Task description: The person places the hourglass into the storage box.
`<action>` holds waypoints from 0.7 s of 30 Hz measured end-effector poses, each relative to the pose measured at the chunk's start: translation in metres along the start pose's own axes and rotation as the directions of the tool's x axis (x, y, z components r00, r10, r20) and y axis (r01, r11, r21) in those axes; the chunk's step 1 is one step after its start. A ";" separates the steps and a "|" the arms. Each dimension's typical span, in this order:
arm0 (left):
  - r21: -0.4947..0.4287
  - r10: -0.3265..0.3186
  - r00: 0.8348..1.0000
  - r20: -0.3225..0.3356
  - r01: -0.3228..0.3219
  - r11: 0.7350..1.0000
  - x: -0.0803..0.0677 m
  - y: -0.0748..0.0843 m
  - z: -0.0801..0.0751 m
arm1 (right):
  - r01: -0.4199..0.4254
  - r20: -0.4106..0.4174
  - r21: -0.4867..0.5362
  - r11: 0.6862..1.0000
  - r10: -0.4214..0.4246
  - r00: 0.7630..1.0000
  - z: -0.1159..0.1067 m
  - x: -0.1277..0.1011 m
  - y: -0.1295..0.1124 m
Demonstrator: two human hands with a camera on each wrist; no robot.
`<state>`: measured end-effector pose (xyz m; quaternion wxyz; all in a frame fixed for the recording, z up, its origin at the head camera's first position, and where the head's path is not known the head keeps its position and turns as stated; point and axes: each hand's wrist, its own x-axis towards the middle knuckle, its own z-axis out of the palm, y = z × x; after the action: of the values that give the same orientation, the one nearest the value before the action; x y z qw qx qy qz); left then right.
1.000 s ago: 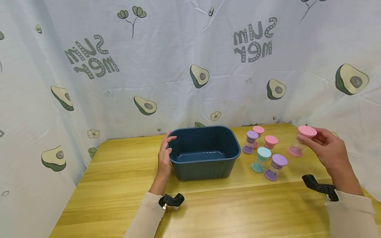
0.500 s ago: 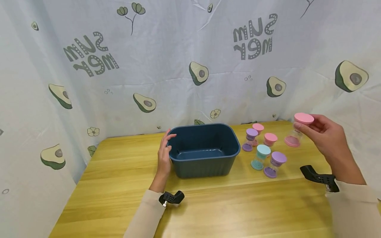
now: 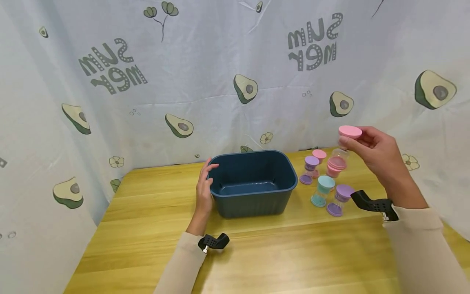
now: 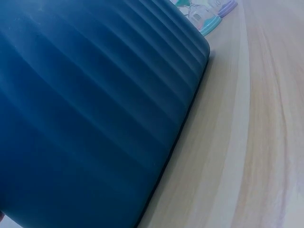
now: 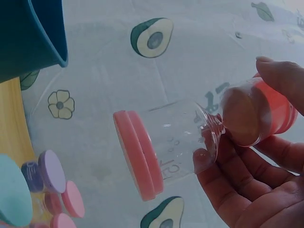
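My right hand grips a pink sand timer by its upper part, in the air above the table. In the right wrist view the clear body of the timer is tilted, fingers at its narrow waist. My left hand is at the left side of a dark blue bin, fingers bent over its rim. The left wrist view shows mostly the bin's ribbed wall. Below the held timer stand a teal timer, a purple timer and another purple timer.
Two more pink timers stand here, one at the back and one partly hidden behind the held timer. A wooden table carries everything. A white curtain with avocado prints hangs behind it.
My right hand has lifted the pink timer and carried it left, over the standing timers. The left hand and the bin have hardly moved.
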<state>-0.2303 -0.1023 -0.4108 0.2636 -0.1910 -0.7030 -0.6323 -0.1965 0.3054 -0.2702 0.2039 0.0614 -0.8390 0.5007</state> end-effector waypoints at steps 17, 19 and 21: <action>0.002 -0.018 1.000 -0.005 0.018 1.000 0.001 0.000 0.001 | 0.048 0.120 0.079 0.996 -0.058 0.991 0.043 0.015 -0.028; -0.001 -0.013 1.000 -0.004 0.013 1.000 0.001 -0.001 0.001 | 0.056 0.135 0.098 0.994 -0.069 0.988 0.049 0.015 -0.031; -0.008 -0.006 1.000 0.000 0.006 1.000 0.001 -0.002 0.001 | 0.059 0.145 0.110 0.992 -0.074 0.987 0.055 0.016 -0.034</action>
<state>-0.2322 -0.1018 -0.4121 0.2611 -0.1899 -0.7012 -0.6357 -0.2161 0.2427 -0.2594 0.1538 0.1373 -0.8218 0.5312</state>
